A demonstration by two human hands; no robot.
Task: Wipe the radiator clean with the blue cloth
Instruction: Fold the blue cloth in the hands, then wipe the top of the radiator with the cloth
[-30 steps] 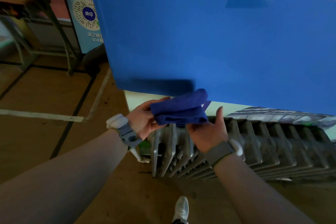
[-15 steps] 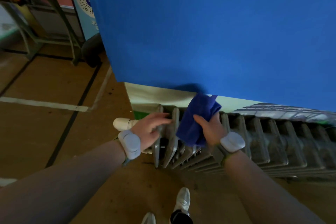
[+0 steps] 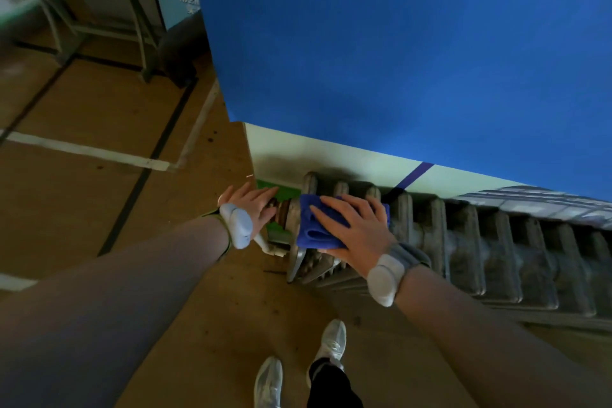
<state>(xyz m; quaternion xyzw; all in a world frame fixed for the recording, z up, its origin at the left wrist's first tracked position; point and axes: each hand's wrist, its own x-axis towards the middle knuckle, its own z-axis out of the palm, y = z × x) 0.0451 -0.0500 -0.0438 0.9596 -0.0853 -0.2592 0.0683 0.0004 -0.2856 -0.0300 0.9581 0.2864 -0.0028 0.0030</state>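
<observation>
Pressing soft, limp blue cloth (image 3: 318, 225) flat on rigid radiator (image 3: 463, 235): right hand (image 3: 357, 228) spread; left hand (image 3: 251, 202) open, bracing its end, I judge.

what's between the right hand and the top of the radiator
The folded blue cloth, pressed flat under the right hand onto the radiator at its left end, in the head view.

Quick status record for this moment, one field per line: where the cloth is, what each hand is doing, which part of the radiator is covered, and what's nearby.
cloth: blue cloth folded, lying on top of the radiator's left end
right hand: right hand flat on the cloth, fingers spread, pressing it down
left hand: left hand fingers straight, resting against the radiator's left end by the pipe fitting, holding nothing
radiator: radiator grey, ribbed, along the wall; the sections right of the cloth are uncovered
nearby: blue wall panel above; white shoes on the floor below
</observation>
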